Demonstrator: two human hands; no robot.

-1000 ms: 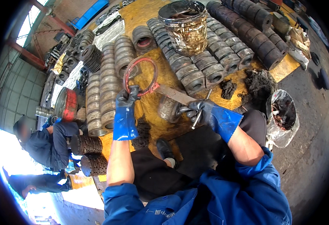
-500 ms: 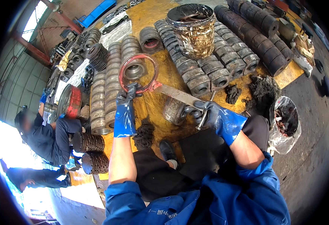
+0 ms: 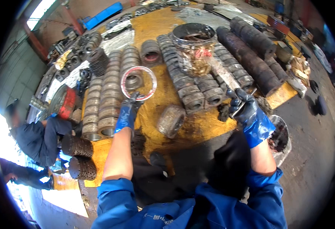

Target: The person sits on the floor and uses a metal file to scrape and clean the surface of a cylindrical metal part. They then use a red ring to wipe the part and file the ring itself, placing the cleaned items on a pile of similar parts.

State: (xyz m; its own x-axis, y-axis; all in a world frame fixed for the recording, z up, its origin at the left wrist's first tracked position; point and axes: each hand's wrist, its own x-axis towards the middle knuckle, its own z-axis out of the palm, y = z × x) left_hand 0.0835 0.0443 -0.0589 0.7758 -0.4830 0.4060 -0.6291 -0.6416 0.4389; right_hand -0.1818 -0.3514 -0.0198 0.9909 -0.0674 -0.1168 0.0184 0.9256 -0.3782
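Across the yellow floor (image 3: 151, 119), rows of metal cylinders (image 3: 109, 97) are laid, partly hidden by a grimy bucket (image 3: 182, 50). Dark contents are seen in it and in the plastic-lined bin (image 3: 284, 155). By the right hand (image 3: 244, 106) a red-smeared spatula (image 3: 224, 73) is gripped; by fingers of the left hand (image 3: 130, 107) the ring (image 3: 154, 84) is pinched at its lower edge.

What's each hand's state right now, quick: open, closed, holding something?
Left hand: closed, holding a thin ring by its lower edge.
Right hand: closed, holding a flat scraper.
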